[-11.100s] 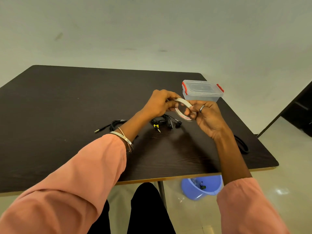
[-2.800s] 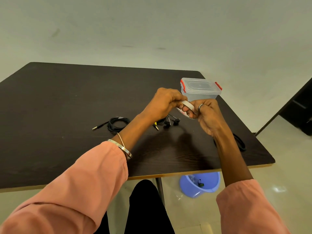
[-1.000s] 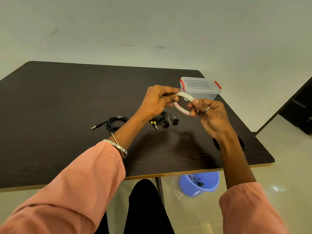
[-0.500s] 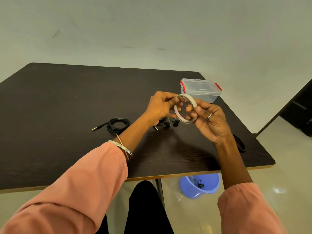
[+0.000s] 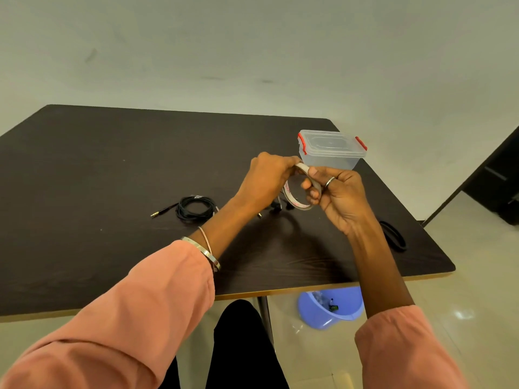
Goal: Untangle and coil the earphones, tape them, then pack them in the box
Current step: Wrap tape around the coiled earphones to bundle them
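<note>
Currently the tape roll [image 5: 298, 192] is held above the table [image 5: 112, 169], just in front of the closed plastic box [image 5: 331, 150]: the right hand [image 5: 337, 196] grips its right side with fingers through the ring, and the left hand [image 5: 266, 178] pinches its upper rim. Earphones [image 5: 276, 207] lie on the table directly beneath the roll, mostly hidden. A coiled cable [image 5: 195, 208] lies left of the roll, another [image 5: 393, 238] to its right, near the table edge.
</note>
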A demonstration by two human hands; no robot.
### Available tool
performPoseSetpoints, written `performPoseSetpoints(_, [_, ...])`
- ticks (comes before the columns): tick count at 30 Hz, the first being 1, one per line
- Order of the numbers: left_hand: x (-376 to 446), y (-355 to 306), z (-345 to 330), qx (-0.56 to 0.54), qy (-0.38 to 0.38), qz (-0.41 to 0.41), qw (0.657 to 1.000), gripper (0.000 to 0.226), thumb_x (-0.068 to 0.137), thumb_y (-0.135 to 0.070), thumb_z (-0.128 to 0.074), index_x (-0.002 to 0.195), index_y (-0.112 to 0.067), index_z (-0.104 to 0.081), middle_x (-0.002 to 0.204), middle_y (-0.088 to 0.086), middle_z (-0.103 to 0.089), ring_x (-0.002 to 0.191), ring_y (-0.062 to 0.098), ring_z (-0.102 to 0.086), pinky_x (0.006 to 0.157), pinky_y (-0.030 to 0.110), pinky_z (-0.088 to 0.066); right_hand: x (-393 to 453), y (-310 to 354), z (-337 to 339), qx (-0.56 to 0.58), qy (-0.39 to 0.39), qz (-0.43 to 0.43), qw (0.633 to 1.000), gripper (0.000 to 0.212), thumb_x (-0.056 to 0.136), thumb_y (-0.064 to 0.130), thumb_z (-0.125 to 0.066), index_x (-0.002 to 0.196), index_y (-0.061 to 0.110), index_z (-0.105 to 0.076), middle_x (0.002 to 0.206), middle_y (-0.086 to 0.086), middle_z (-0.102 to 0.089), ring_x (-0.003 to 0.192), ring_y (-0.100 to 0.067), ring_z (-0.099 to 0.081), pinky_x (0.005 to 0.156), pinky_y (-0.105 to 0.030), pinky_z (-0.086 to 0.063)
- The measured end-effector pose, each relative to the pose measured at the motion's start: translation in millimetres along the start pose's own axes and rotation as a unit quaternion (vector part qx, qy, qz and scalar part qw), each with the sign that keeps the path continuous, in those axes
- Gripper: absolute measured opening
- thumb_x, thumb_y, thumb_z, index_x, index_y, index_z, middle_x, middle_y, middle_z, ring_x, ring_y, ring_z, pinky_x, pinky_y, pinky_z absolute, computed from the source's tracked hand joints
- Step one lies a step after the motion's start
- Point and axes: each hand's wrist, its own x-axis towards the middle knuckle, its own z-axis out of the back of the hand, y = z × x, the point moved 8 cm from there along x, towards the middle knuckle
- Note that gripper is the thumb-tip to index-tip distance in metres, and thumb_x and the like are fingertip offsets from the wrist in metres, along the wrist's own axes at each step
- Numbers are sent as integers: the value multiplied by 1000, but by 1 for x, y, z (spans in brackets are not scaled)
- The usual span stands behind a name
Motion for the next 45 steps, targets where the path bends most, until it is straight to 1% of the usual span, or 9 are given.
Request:
performPoseSetpoints(6, [-1,-2,6,1,-12,6,1000,20,93,-7,-56,105,-6,-71,78,12,-72,66,23,-67,71,38,-58,-1,-2,-8,43,58,0,997,32,94,-2,-48,90,10,-77,76,-14,-69,55,-15,-54,53,-25,-46])
performPoseSetpoints(11, [0,1,4,-10,20,34,999,22,95,-11,-54,110,-9,-70,84,10,-73,71,20,-67,77,32,-56,-2,-5,-8,58,75,3,995,26,94,-7,-44,108,-5,-66,82,-16,-70,59,-15,-54,58,-23,-50])
performPoseSetpoints(15, [1,4,1,-14,35,55,998,23,96,-12,-53,109,-11,-71,82,9,-73,71,22,-66,76,36,-56,-3,-5,-9,55,91,6,994,26,95,-6,-42,113,-7,-61,87,-15,-70,63,-13,-55,61,-23,-52])
performPoseSetpoints(19, [0,8,-2,-22,49,74,996,23,96,-13,-52,110,-11,-71,86,9,-73,75,20,-67,78,31,-55,-5,-5,-9,57,99,10,993,30,96,-6,-40,121,-9,-54,92,-15,-71,66,-13,-57,65,-24,-53])
performPoseSetpoints(23, [-2,16,-8,-35,67,106,991,23,95,-10,-53,109,-12,-71,83,10,-72,73,24,-68,74,39,-58,-4,-6,-8,90,85,-2,992,37,94,-11,-37,130,-14,-46,99,-23,-67,68,-15,-56,63,-25,-52])
performPoseSetpoints(29, [-3,22,-13,-47,83,122,988,21,95,-11,-54,107,-11,-72,81,12,-72,64,24,-69,66,37,-60,-3,-9,-9,87,53,-23,995,38,90,-15,-32,122,-12,-52,87,-20,-69,60,-14,-48,51,-21,-39])
performPoseSetpoints(33, [-5,26,-15,-57,88,131,986,20,96,-12,-54,107,-10,-71,80,12,-71,58,21,-69,63,34,-60,-2,-10,-8,70,28,-21,997,30,93,-10,-38,116,-9,-58,84,-19,-70,57,-13,-46,49,-20,-37])
performPoseSetpoints(37, [-6,25,-16,-49,93,132,986,20,96,-11,-54,105,-9,-71,81,12,-71,62,22,-69,66,35,-60,-2,-11,-7,54,13,-20,998,24,95,-4,-44,113,-7,-60,82,-16,-70,54,-11,-45,47,-18,-37])
performPoseSetpoints(45, [-7,27,-16,-41,73,136,987,21,96,-14,-54,107,-8,-71,84,11,-72,67,22,-68,71,39,-59,1,-18,-5,44,-7,-64,997,45,81,-16,-31,115,-9,-60,83,-17,-70,55,-15,-45,53,-24,-39])
